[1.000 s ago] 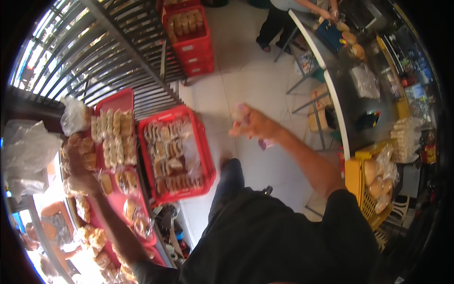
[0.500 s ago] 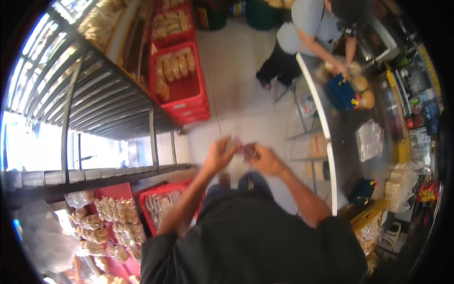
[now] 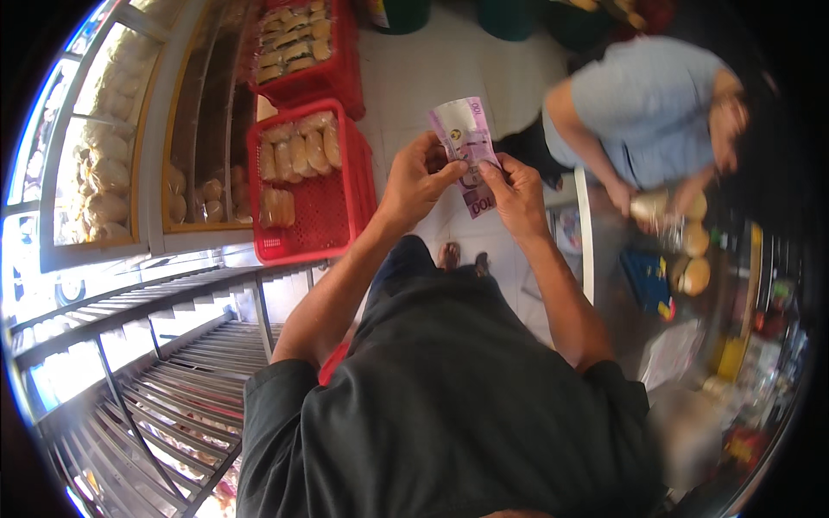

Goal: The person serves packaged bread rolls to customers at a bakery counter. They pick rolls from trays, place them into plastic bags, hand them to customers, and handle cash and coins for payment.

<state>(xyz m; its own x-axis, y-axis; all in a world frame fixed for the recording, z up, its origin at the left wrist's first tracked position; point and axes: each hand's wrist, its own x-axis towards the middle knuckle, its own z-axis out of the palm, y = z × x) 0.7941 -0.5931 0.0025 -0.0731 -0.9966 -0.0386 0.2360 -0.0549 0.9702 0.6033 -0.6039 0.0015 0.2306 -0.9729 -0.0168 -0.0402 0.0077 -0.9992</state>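
Note:
A purple and white banknote (image 3: pixel 467 138) is spread out between my two hands, in front of my body and above the tiled floor. My left hand (image 3: pixel 418 180) pinches its left edge, the thumb lying across the face of the note. From the other side my right hand (image 3: pixel 516 192) grips it, thumb on top near the lower half. Both hands are closed on the paper, and the fingers behind it are partly hidden.
Red crates (image 3: pixel 367 186) of packed bread (image 3: pixel 298 155) stand at the left, beside a glass-fronted bread cabinet (image 3: pixel 155 129) and a slatted metal rack (image 3: pixel 164 388). At the right, a person in a grey shirt (image 3: pixel 643 104) handles round buns (image 3: pixel 695 276) over a dark counter (image 3: pixel 609 298) with a blue pouch (image 3: pixel 643 278).
I have moved forward, so the crates and the other person are nearer. The note, crumpled between my fingers before, is now opened out flat.

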